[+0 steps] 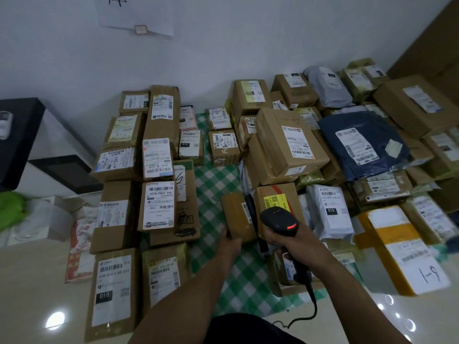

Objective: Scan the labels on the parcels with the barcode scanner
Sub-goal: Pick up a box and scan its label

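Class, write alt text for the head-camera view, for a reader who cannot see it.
A person's right hand grips a black barcode scanner while the left hand holds a small brown parcel over a green checked cloth. Labelled cardboard boxes and mailer bags lie piled on both sides, against a white wall.

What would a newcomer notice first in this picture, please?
The black scanner, red light glowing, sits in the right hand at lower centre. Just left of it, the left hand grips a small brown parcel over the green checked cloth. Labelled parcels pile up on both sides, and a navy bag stands out at right.
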Action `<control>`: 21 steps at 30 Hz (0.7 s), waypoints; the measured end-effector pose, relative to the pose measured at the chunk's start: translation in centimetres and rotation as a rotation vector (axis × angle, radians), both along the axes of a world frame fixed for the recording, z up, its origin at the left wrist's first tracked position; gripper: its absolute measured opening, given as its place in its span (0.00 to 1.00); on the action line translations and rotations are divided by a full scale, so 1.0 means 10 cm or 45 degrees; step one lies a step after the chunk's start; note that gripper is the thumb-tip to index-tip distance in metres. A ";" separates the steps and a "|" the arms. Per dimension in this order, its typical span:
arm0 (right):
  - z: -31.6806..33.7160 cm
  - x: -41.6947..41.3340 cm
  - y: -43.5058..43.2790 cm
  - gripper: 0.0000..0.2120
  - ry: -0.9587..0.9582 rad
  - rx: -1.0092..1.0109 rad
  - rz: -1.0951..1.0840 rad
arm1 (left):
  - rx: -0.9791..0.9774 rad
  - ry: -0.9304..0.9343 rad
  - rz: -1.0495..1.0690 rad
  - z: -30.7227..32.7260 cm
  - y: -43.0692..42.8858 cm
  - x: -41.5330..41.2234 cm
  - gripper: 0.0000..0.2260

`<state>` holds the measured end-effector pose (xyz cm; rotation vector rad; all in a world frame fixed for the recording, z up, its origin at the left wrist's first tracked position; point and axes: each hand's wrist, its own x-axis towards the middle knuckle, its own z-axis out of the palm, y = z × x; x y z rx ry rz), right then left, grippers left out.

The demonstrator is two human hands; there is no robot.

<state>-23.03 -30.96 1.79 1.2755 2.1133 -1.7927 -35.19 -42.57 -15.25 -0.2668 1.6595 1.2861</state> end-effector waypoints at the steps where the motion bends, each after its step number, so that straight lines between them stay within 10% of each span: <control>1: 0.00 0.01 0.00 0.06 -0.002 0.007 0.005 | 0.001 -0.008 0.000 0.00 0.03 0.02 0.24; 8: -0.01 0.10 0.00 0.08 -0.015 -0.016 -0.009 | 0.098 -0.085 0.232 0.03 0.16 0.11 0.35; 21: 0.01 -0.06 -0.08 0.05 0.164 0.016 -0.153 | 0.474 0.113 0.482 0.81 -0.43 0.03 0.26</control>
